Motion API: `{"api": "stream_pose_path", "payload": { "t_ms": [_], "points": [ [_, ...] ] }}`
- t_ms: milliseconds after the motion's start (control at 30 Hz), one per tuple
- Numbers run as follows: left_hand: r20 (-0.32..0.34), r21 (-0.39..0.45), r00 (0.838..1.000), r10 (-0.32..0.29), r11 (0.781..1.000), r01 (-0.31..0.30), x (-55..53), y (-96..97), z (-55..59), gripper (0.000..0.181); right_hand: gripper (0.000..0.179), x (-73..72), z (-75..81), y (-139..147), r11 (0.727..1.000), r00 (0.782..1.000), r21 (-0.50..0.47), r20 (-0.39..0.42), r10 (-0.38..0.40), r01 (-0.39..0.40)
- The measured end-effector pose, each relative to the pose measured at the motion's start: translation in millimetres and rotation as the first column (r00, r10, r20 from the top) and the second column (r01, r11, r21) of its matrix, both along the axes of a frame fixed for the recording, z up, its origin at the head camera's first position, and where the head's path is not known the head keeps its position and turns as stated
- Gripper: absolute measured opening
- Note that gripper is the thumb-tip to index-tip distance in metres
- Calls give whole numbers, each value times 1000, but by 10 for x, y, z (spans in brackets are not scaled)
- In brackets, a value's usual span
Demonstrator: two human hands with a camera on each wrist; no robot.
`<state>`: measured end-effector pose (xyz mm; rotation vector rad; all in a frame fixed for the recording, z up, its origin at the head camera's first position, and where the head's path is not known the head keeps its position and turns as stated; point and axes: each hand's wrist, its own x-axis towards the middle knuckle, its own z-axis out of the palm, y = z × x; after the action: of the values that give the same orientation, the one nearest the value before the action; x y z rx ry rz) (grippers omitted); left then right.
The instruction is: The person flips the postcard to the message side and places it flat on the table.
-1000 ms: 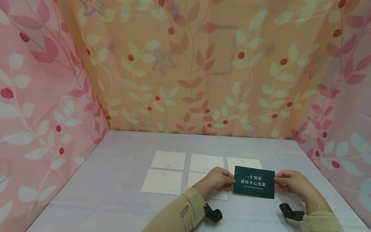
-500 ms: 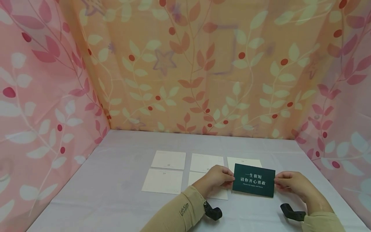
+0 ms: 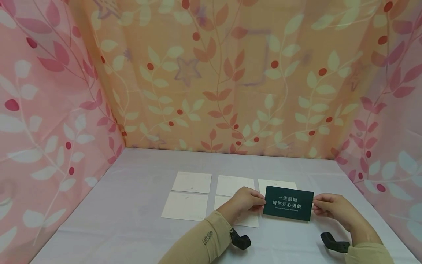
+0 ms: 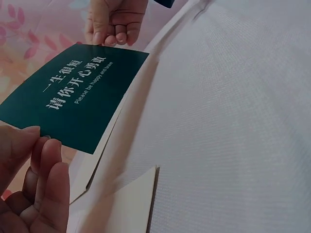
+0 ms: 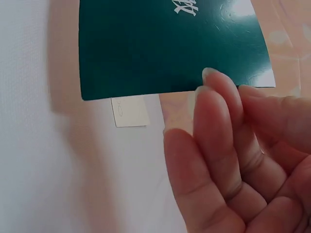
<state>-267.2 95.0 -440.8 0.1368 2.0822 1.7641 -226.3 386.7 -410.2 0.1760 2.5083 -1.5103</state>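
Observation:
A dark green postcard (image 3: 288, 214) with white Chinese lettering and a smaller line, "Please be happy and brave", is held up between my two hands. My left hand (image 3: 244, 202) pinches its left edge between thumb and fingers. At the opposite edge, my right hand (image 3: 334, 208) pinches it near the corner. In the left wrist view the postcard (image 4: 80, 94) is raised off the table, slightly bowed, lettered side up. Behind it lies a pale card (image 3: 277, 182), its lower part covered. Another pale card (image 3: 248, 220) is partly hidden by my left hand and forearm.
More pale cards lie face down in rows: a back left card (image 3: 192, 182), a back middle card (image 3: 234, 184) and a front left card (image 3: 184, 206). A white cloth (image 3: 125, 205) covers the table. Patterned curtains (image 3: 211, 73) enclose the back and sides.
The green postcard has risen slightly, and its lower edge sits a little higher in the head view. Both hands keep their pinch on it; the pale cards have stayed put.

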Motion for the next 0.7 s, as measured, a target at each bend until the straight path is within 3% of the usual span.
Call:
{"api": "stream_pose_path", "payload": {
  "t_ms": [400,700],
  "points": [
    [25,42,1000,-7,999,6,-4,-31,-5,3,27,31,27,-40,997,1000,-75,-5,4,-5],
    [14,49,1000,-13,999,13,-10,-38,9,5,31,29,25,-27,997,1000,-74,-11,21,-22]
  ]
}}
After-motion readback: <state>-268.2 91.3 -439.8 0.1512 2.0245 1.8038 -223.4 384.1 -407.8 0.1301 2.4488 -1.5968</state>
